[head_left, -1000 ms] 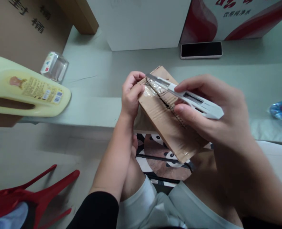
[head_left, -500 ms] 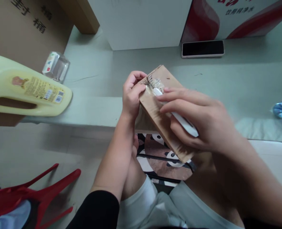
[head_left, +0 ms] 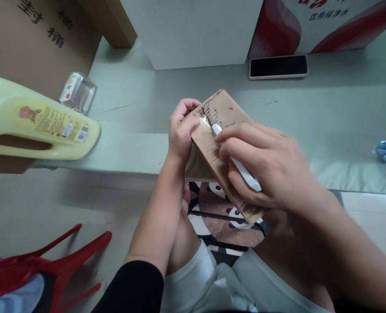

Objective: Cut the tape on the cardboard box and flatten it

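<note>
A small brown cardboard parcel (head_left: 227, 114) wrapped in clear tape is held above my lap at the table's front edge. My left hand (head_left: 181, 130) grips its upper left corner. My right hand (head_left: 264, 163) is closed around a white utility knife (head_left: 241, 167). The knife's front end lies against the taped top of the parcel, and my fingers hide most of its body.
A pale yellow jug (head_left: 32, 126) lies on its side at the left of the grey-green table (head_left: 326, 113), beside a small clear container (head_left: 78, 92). A phone (head_left: 278, 66) lies at the back before white and red boxes. A red chair (head_left: 42, 267) stands on the floor, lower left.
My right hand has turned over and brought the knife down from above the parcel onto its taped top. The left hand has kept its grip on the corner.
</note>
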`<control>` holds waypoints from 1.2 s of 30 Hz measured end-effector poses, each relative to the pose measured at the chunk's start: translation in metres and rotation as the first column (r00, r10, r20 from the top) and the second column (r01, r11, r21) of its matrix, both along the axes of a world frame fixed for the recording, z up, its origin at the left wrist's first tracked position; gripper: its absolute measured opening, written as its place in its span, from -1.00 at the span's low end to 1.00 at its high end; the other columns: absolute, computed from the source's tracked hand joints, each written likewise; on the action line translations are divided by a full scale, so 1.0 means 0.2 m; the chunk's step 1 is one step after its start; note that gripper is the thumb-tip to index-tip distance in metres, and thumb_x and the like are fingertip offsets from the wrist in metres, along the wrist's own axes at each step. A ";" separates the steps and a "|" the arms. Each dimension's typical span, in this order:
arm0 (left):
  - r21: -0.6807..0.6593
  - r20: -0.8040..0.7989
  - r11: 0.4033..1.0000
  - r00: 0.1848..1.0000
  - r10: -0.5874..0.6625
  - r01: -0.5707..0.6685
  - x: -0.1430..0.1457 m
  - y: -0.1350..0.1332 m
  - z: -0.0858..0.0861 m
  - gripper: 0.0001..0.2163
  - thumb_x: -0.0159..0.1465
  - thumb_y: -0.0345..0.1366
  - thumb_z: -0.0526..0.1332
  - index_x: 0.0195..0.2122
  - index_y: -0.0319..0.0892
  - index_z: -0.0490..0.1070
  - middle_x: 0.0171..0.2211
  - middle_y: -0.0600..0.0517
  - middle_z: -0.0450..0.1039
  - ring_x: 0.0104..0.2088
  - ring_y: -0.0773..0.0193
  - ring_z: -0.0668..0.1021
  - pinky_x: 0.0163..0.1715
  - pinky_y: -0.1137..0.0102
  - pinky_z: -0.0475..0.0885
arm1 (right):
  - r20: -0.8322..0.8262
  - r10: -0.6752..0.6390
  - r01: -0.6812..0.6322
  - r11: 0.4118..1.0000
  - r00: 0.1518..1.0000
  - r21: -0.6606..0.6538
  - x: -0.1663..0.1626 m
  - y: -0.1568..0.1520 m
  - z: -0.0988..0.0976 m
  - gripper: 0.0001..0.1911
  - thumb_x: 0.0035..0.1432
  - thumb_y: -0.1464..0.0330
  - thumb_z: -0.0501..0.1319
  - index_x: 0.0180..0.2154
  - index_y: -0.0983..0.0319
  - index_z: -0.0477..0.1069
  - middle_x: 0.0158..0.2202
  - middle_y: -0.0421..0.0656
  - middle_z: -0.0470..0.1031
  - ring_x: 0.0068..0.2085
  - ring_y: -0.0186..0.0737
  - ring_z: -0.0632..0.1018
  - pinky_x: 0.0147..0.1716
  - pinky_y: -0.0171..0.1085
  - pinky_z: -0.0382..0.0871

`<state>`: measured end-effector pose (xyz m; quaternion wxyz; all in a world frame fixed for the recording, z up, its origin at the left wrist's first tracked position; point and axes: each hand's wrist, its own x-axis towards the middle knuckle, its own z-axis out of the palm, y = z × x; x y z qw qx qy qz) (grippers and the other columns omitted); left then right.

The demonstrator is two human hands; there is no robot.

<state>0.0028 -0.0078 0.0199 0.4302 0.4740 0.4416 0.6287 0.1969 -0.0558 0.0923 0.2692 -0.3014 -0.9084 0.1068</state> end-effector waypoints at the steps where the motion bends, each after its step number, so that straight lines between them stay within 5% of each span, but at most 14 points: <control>1: 0.004 0.006 1.000 1.000 -0.003 0.003 0.00 0.00 0.00 -0.88 0.13 -0.23 0.26 -0.34 -0.11 0.41 -0.41 0.02 0.34 -0.38 0.24 0.40 -0.32 0.30 0.29 | -0.043 0.013 -0.013 1.000 0.999 -0.004 0.00 0.00 0.00 -0.94 0.15 0.41 0.12 -0.29 0.17 0.32 -0.08 -0.10 0.56 -0.17 -0.13 0.52 -0.30 -0.17 0.29; 11: 0.041 -0.042 0.998 0.998 0.043 -0.041 0.00 0.00 -0.02 -0.83 0.21 -0.13 0.28 -0.33 -0.10 0.40 -0.38 0.03 0.32 -0.33 0.22 0.43 -0.27 0.31 0.34 | -0.222 -0.013 -0.009 0.995 0.975 -0.097 0.02 -0.01 0.02 -0.93 0.02 0.48 0.10 -0.41 0.21 0.32 -0.22 -0.08 0.55 -0.36 -0.23 0.49 -0.42 -0.21 0.31; 24: 0.009 -0.064 0.997 0.995 0.073 -0.073 0.01 0.01 -0.03 -0.83 0.20 -0.12 0.25 -0.36 -0.09 0.38 -0.42 0.04 0.31 -0.38 0.25 0.39 -0.35 0.33 0.32 | -0.281 -0.048 -0.028 0.965 0.958 -0.262 0.03 0.02 0.04 -0.87 0.02 0.51 0.10 -0.36 0.20 0.34 -0.17 -0.09 0.56 -0.21 -0.17 0.57 -0.27 -0.19 0.42; 36: 0.028 -0.036 0.997 0.997 0.075 -0.074 0.02 0.00 -0.02 -0.88 0.17 -0.19 0.23 -0.37 -0.10 0.39 -0.43 0.04 0.30 -0.40 0.24 0.36 -0.35 0.30 0.27 | -0.341 -0.072 0.018 0.987 0.937 -0.159 0.03 -0.01 0.04 -0.85 -0.02 0.55 0.10 -0.42 0.19 0.33 -0.30 -0.13 0.58 -0.35 -0.20 0.59 -0.42 -0.23 0.39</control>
